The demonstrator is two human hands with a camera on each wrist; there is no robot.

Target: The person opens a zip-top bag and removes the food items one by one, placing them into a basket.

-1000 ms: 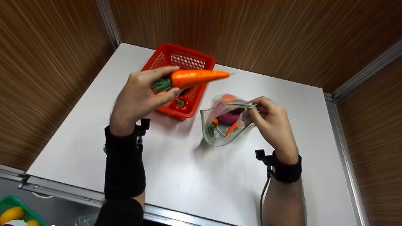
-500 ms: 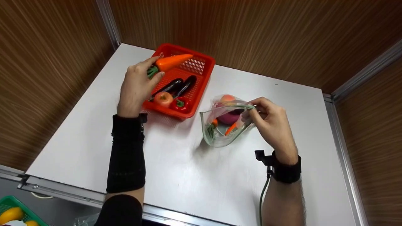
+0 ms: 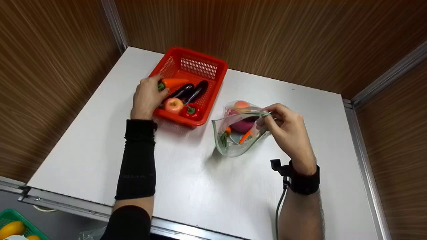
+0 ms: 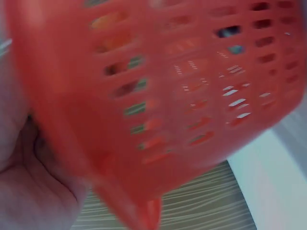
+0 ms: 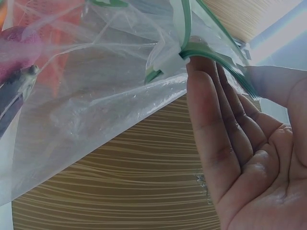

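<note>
My left hand (image 3: 146,96) grips a carrot (image 3: 175,82) by its green top, low inside the left side of a red basket (image 3: 217,90). Beside the carrot lie two dark eggplants (image 3: 200,90), an apple (image 3: 173,105) and a red bell pepper (image 3: 191,111). The left wrist view shows mostly the basket's slotted wall (image 4: 192,91), which hides the fingertips. With thumb and fingers my right hand (image 3: 290,130) pinches the green-edged rim of a clear zip bag (image 5: 96,110). The bag's mouth gapes; inside are a purple vegetable (image 3: 242,125), orange pieces with green tops and a peach-coloured round thing.
The white table (image 3: 200,186) is bordered by wood-grain panels (image 3: 250,40) at the back and sides. Below its front left edge sits a green basket (image 3: 30,230) with yellow items. A cable (image 3: 279,206) runs along the right forearm.
My left hand has carried the carrot left and down from above the basket's middle into its left side. The right hand and the bag have stayed nearly still.
</note>
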